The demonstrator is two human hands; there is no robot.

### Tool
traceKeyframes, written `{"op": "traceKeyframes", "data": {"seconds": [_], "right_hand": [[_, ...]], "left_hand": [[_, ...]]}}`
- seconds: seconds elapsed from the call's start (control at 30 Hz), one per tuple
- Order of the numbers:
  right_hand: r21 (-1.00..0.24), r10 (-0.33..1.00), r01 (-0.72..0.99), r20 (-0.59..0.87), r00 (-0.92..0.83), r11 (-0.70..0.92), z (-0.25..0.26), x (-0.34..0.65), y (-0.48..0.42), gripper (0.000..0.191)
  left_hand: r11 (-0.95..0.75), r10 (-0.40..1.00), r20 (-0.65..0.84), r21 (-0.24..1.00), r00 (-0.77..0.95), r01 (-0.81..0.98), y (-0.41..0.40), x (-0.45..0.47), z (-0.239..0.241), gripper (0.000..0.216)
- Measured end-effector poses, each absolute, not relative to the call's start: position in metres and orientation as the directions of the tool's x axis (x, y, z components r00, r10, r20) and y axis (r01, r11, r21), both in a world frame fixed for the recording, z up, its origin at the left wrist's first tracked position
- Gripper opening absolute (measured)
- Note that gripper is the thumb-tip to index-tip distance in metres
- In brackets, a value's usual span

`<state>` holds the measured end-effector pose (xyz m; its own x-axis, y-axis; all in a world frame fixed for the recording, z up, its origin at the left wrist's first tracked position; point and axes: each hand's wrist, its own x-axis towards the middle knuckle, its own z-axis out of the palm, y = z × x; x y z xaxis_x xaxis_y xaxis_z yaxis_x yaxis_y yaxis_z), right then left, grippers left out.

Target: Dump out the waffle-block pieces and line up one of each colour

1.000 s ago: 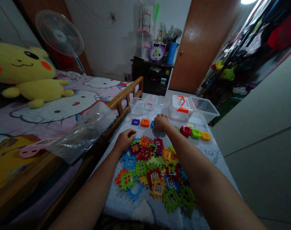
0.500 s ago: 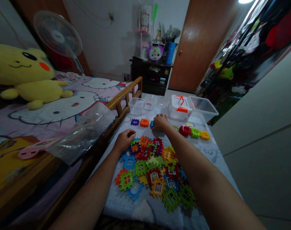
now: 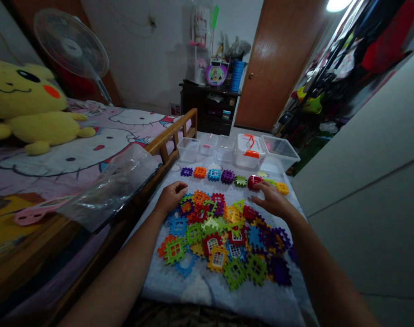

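My left hand [image 3: 172, 196] rests at the far left edge of a heap of plastic building blocks [image 3: 210, 227]. Its fingers are loosely bent and nothing shows in them. My right hand [image 3: 271, 198] is over the right end of a row of blocks, thumb and fingers apart. Its fingertips are at a red block [image 3: 254, 182]; whether they touch it I cannot tell. The hand partly covers a light green block [image 3: 269, 181] beside a yellow block [image 3: 282, 188]. Leftward in the row are a green block [image 3: 241, 181], a purple block [image 3: 227, 176], a blue block [image 3: 214, 174] and an orange block [image 3: 200, 172].
Clear plastic boxes [image 3: 188, 150] line the table's far end, with a lidded box with an orange handle [image 3: 249, 152] and a larger open bin [image 3: 281, 153]. A wooden bed rail [image 3: 172, 136] and clear plastic bag [image 3: 125, 177] border the left; a pale cabinet [image 3: 370, 181] borders the right.
My right hand has moved right from the blue block to the red one, uncovering the blue, purple and green blocks. The left hand stays by the heap. The camera view has shifted slightly.
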<state>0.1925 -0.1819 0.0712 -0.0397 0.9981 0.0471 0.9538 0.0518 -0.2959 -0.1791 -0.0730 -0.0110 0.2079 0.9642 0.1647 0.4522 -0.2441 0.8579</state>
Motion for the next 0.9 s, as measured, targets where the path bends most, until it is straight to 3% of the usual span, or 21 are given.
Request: {"op": "traceKeyframes", "data": {"seconds": [0.23,0.43,0.57,0.73,0.9], "right_hand": [[-0.457,0.980,0.884,-0.201,0.004,-0.097,0.055,0.210,-0.242,0.050],[-0.558,0.971,0.823,-0.239,-0.033,-0.109,0.048,0.197,-0.244,0.064],[-0.617,0.979,0.782,-0.198,-0.049,-0.086,0.041,0.189,-0.240,0.058],[-0.700,0.991,0.703,-0.057,0.118,-0.124,0.025,0.180,-0.233,0.048],[-0.662,0.981,0.748,0.104,0.163,-0.054,0.025,0.185,-0.232,0.038]], "left_hand": [[-0.227,0.970,0.160,0.861,0.181,0.455,-0.074,-0.179,-0.012,0.034],[-0.227,0.972,0.168,0.845,0.163,0.485,-0.073,-0.179,-0.013,0.035],[-0.242,0.969,0.182,0.823,0.165,0.514,-0.072,-0.180,-0.015,0.035],[-0.245,0.968,0.179,0.819,0.175,0.519,-0.070,-0.181,-0.017,0.036],[-0.245,0.968,0.178,0.815,0.174,0.525,-0.069,-0.182,-0.019,0.035]]}}
